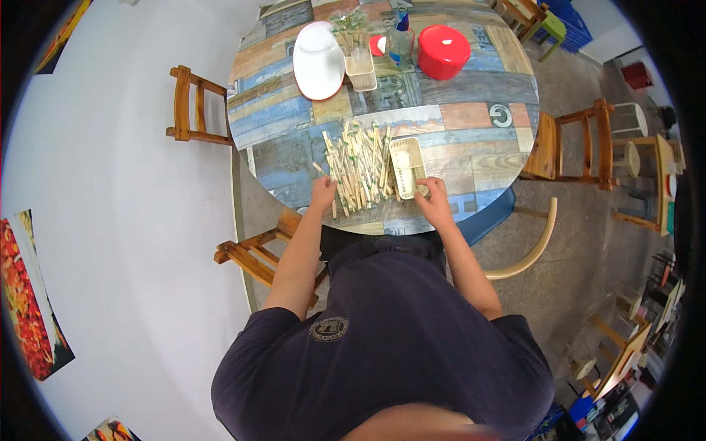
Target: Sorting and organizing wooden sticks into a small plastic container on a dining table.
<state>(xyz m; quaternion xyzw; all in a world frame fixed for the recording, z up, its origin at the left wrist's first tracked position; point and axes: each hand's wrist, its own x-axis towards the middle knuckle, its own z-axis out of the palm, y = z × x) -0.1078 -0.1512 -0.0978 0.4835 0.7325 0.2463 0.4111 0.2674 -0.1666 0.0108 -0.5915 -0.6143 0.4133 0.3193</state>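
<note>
A loose pile of thin wooden chopsticks (357,165), with green marks on some, lies on the near part of the round table. My left hand (323,192) is at the pile's left edge, its fingers curled in among the outer sticks; whether one is between them is too small to tell. Right of the pile is a cream plastic basket (398,163), with something pale inside. My right hand (435,197) has its thumb and fingers closed at the basket's near right corner.
On the table's (471,114) far side are a white oval tray (318,70), a cream container (360,72), a small plant (348,26), a glass bottle (400,40) and a red round box (443,53). Wooden chairs (197,106) stand around it; a white wall (132,184) is at left.
</note>
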